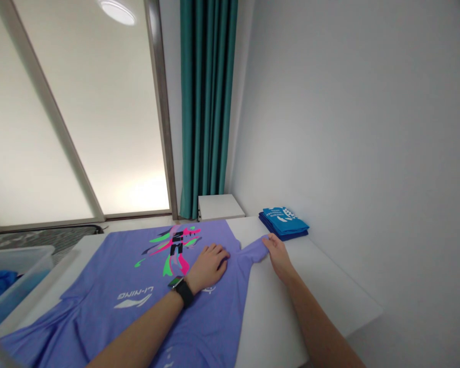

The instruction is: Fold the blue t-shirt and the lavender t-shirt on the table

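A purple T-shirt [138, 286] with a pink, green and black print and white lettering lies spread flat on a white table [322, 291]. My left hand [209, 266], with a black watch on the wrist, rests palm down on the shirt near its right side, fingers flat. My right hand [278, 253] reaches to the end of the shirt's right sleeve [255, 251], fingers closed on the sleeve's edge.
A stack of folded blue shirts [284, 222] sits at the table's far right by the wall. A clear plastic bin [11, 276] with blue cloth stands at the left. Behind are a small white cabinet [219, 206], teal curtain [207, 102] and frosted sliding door.
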`<state>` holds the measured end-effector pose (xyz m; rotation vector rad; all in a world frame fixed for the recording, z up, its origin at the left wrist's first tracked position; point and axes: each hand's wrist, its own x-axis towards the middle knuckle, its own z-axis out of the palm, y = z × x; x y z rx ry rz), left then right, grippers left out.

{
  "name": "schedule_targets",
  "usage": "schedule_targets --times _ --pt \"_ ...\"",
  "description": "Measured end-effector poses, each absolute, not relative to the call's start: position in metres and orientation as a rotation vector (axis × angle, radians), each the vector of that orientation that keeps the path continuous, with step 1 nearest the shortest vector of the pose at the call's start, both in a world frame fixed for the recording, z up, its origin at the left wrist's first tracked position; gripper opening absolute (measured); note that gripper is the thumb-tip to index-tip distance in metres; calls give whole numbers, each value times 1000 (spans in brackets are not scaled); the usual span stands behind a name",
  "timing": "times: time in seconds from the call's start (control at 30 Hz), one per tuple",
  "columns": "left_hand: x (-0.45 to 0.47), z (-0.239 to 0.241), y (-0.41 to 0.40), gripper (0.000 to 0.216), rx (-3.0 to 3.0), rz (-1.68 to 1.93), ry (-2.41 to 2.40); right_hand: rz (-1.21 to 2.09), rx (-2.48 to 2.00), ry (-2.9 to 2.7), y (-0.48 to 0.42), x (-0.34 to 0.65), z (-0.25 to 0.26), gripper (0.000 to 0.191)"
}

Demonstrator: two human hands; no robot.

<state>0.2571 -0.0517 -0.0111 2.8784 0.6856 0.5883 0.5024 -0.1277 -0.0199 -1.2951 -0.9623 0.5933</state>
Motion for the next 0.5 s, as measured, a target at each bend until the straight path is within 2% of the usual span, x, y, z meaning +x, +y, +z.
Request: schedule_targets --times 0.27,0.5 --pt "257 -13 -51 16 2906 585 689 591 -1350 -972 -136 494 -20 38" --pt "257 -13 -51 16 2897 591 680 666 -1412 -1075 -141 493 -19 36"
